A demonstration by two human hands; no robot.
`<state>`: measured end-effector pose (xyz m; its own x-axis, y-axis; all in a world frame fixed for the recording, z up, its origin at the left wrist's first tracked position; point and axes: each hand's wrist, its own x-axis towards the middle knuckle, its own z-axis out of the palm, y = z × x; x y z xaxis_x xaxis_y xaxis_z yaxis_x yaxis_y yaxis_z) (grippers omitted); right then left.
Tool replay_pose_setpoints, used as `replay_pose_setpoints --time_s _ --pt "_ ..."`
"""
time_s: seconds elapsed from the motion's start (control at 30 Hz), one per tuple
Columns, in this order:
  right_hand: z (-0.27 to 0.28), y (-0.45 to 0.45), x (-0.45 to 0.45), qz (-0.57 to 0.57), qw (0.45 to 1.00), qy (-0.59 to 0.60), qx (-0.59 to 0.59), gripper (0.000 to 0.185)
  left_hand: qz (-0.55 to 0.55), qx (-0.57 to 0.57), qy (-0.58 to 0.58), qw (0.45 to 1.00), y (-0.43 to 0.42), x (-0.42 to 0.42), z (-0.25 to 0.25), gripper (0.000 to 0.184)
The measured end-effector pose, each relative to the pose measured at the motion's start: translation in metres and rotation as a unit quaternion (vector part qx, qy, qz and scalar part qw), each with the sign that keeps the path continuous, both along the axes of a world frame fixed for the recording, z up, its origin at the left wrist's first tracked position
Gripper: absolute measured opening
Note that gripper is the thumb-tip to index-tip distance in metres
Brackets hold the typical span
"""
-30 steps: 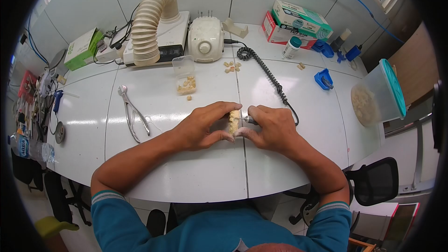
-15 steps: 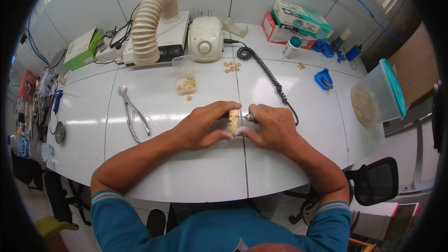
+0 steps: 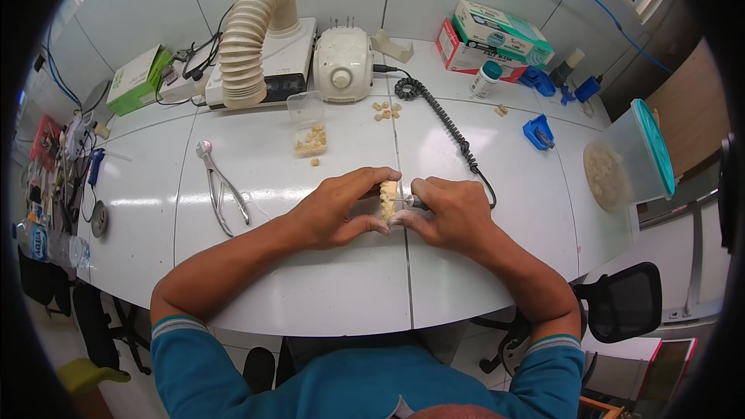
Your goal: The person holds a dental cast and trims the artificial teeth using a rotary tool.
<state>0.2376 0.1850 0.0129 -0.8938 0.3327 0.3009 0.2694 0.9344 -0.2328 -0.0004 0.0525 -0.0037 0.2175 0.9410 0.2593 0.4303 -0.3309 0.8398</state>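
Observation:
A pale yellow toothed dental model (image 3: 387,200) is held upright between the thumb and fingers of my left hand (image 3: 339,209). My right hand (image 3: 448,212) grips a rotary handpiece (image 3: 416,202), whose thin bit reaches the model's right side. Both thumbs come close together at the model's lower end. From the handpiece a dark coiled cord (image 3: 450,134) runs up to the white control unit (image 3: 342,65). Above my left hand stands a small clear container (image 3: 310,138) with yellowish pieces in it, and one loose piece (image 3: 314,162) lies just below it.
Metal pliers (image 3: 223,188) lie on the left of the white table (image 3: 310,295). A ribbed hose (image 3: 244,46) arches at the back. Stacked boxes (image 3: 500,35), a white bottle (image 3: 485,80), a blue tray (image 3: 537,133) and a teal-lidded tub (image 3: 627,157) stand on the right.
The dental model has tilted slightly between my fingers, and the bit sits a little lower against it. My hands have otherwise barely moved.

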Motion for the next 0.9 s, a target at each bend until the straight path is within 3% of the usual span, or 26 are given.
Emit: replay_pose_setpoints --time_s 0.9 --pt "0.0060 -0.0002 -0.0001 -0.015 1.000 -0.022 -0.004 0.054 0.005 0.005 -0.003 1.000 -0.0001 0.0003 -0.0009 0.081"
